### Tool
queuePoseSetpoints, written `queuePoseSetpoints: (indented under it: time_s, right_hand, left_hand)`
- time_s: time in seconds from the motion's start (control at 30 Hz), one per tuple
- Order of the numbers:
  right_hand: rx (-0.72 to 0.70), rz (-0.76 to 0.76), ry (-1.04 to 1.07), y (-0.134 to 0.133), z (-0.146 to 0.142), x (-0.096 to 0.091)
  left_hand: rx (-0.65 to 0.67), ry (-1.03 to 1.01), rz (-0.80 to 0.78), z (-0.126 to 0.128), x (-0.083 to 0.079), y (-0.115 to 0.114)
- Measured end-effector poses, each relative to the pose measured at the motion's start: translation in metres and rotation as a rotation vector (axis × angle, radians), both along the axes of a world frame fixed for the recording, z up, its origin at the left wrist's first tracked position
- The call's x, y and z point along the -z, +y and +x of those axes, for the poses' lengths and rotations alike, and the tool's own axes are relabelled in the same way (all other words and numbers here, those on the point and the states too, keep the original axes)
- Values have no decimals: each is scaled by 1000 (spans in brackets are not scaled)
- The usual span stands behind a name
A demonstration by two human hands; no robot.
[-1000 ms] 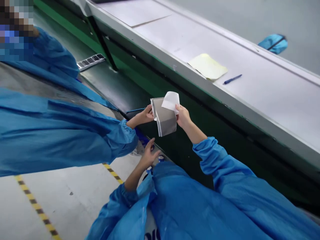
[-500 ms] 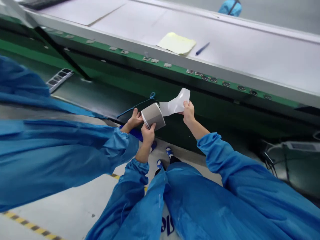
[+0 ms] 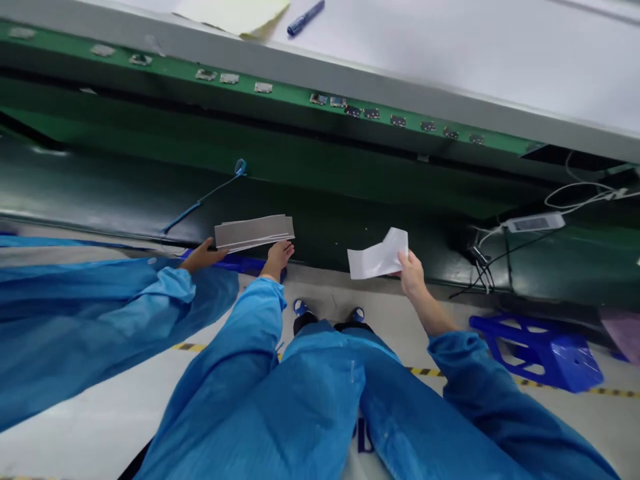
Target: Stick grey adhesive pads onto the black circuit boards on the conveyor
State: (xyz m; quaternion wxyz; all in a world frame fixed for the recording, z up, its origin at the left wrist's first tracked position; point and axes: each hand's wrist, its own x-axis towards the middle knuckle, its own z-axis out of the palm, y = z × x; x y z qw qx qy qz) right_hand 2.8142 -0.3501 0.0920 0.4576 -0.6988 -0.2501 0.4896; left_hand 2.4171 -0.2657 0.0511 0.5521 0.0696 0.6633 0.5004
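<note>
A stack of flat grey sheets point(image 3: 255, 231) is held level in front of me. My left hand point(image 3: 277, 257) grips its right end from below. A co-worker's hand point(image 3: 204, 254) in a blue sleeve holds its left end. My right hand point(image 3: 411, 273) is closed on a curled white paper strip point(image 3: 376, 258), held apart to the right of the stack. Both my arms wear blue smock sleeves.
A green conveyor frame point(image 3: 320, 120) runs across in front, with a white bench top above holding a yellow paper point(image 3: 235, 12) and a blue pen point(image 3: 305, 17). A blue plastic stool point(image 3: 537, 341) lies on the floor at right. Cables point(image 3: 505, 247) hang near it.
The white strip has come off the grey stack and moved right in my right hand. The stack now lies flat between my left hand and the co-worker's hand. The view has tipped downward.
</note>
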Motion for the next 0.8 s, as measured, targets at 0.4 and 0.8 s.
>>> queuePoseSetpoints:
  time_s: [0.4, 0.8]
  right_hand:
    - [-906, -134, 95, -51, 76, 7]
    - [-1429, -182, 474, -147, -225, 2]
  left_hand:
    - [552, -48, 155, 186, -6, -101]
    - [370, 293, 100, -45, -85, -368]
